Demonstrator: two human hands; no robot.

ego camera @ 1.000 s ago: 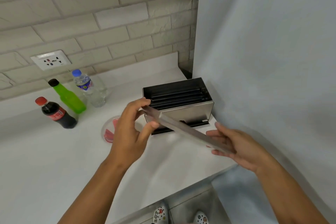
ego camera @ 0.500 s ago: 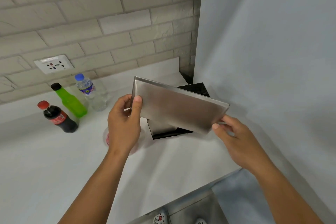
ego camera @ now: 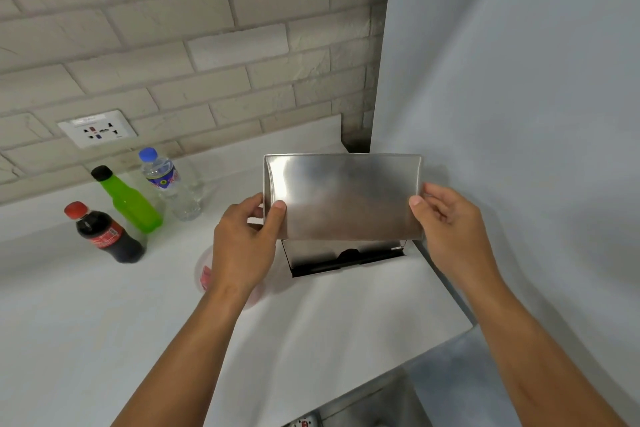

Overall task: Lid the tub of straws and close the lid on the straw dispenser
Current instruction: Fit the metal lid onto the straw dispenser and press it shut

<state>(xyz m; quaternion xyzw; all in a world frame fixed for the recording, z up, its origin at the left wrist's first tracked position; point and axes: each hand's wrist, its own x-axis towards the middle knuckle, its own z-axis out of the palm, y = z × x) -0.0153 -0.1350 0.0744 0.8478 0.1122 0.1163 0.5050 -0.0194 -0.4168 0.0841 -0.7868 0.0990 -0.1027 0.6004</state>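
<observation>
Between both hands' fingers (ego camera: 277,215), steel lid (ego camera: 343,196) gripped endwise, seemingly above dispenser (ego camera: 343,255).

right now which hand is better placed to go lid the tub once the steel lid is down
Left, probably. The left hand grips the steel lid on the side nearest the clear tub, which sits just beneath that wrist. The right hand is across the dispenser, against the wall.

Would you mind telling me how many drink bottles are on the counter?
3, grouped left of the left hand: cola bottle nearest, green bottle behind it, water bottle furthest back. None appears hidden.
</observation>
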